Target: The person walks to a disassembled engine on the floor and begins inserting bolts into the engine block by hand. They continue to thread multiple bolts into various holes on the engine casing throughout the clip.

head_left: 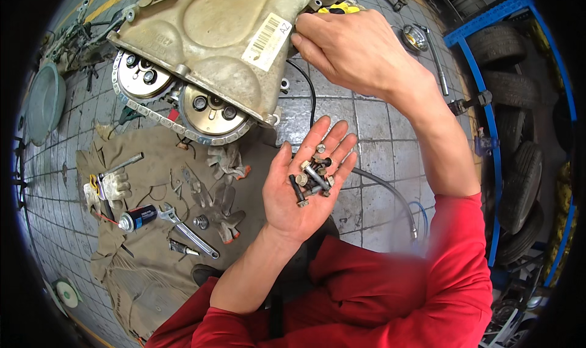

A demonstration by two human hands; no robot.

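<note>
On the upturned palm of my left hand (282, 209), fingers stretched out, rests a small heap of bolts (315, 176), several with flanged hex heads. My right hand (357, 52) has its fingers curled and pressed together at the right edge of a cast metal engine cover (213, 12); whatever they pinch is hidden. A white barcode label (267, 41) is stuck on the cover near those fingers. Below the cover's lower edge, two round camshaft sprockets (213, 114) show, with a timing chain (146, 112) running around them.
A brown cloth (140, 275) on the tiled floor bears work gloves (220, 207), an adjustable wrench (189, 233) and a spray can (137, 218). A grey hose (390, 192) lies to the right. Tyres (497, 46) fill a blue rack (481, 104). A green basin (46, 104) stands far left.
</note>
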